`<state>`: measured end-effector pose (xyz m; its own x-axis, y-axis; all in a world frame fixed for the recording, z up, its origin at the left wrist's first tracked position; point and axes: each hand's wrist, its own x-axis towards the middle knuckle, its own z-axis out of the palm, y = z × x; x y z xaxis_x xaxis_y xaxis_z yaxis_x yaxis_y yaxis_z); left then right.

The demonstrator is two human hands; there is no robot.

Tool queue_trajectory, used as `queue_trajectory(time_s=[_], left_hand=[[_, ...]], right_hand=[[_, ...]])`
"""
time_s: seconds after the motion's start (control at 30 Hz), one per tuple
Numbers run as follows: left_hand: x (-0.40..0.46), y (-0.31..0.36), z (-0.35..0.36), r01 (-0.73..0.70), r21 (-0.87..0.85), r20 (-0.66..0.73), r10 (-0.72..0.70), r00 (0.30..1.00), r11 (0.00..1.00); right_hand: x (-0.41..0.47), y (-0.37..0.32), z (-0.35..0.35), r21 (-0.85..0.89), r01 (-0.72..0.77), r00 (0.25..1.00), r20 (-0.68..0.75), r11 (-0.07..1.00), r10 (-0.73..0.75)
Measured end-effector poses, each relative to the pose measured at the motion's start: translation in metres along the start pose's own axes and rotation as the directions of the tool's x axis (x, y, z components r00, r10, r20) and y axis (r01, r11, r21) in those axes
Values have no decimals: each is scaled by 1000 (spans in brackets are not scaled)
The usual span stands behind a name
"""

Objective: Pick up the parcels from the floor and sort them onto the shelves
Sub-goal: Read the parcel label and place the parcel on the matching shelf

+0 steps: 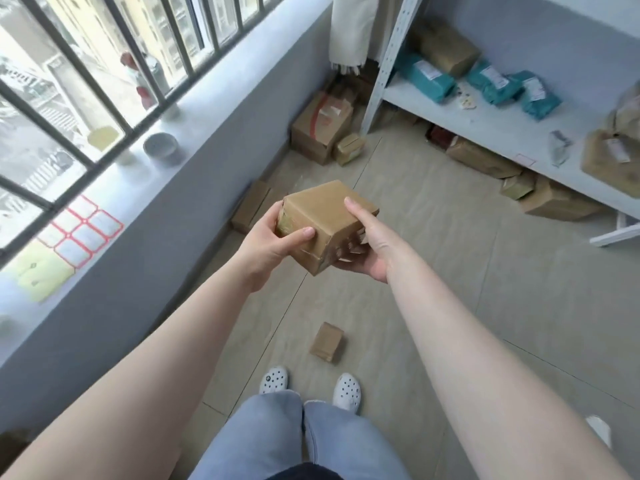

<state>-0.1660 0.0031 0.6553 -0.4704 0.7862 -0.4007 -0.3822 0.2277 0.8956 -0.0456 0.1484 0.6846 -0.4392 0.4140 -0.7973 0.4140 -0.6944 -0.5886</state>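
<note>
A small brown cardboard parcel (325, 220), wrapped in tape, is held at waist height between both hands. My left hand (273, 242) grips its left side with the thumb on the front face. My right hand (367, 247) supports it from below on the right, index finger lying across the top. More parcels lie on the floor: a small one (327, 342) just ahead of my feet, a flat one (250, 206) against the wall, a large box (322, 128) and a small one (349, 148) near the corner. The white shelf (491, 123) at the right carries teal bags (426, 77) and brown parcels.
A grey low wall with a window ledge (162, 133) runs along the left, holding bowls and label sheets. Under the shelf sit more brown boxes (554, 202). My feet in white clogs (347, 391) stand on the tiled floor.
</note>
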Motion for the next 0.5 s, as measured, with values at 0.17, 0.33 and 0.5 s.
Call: queue_trajectory(time_s=[0.17, 0.33, 0.5], left_hand=[[1, 28, 14, -40, 11, -99, 41, 994, 999], [5, 46, 33, -18, 10, -195, 20, 981, 1000], [0, 66, 27, -1, 92, -86, 9, 996, 996]], right_hand=[[-29, -8, 14, -121, 186, 977, -80, 975, -196], [-36, -2, 23, -165, 364, 929, 2, 917, -369], [-43, -8, 12, -169, 361, 930, -11, 917, -368]])
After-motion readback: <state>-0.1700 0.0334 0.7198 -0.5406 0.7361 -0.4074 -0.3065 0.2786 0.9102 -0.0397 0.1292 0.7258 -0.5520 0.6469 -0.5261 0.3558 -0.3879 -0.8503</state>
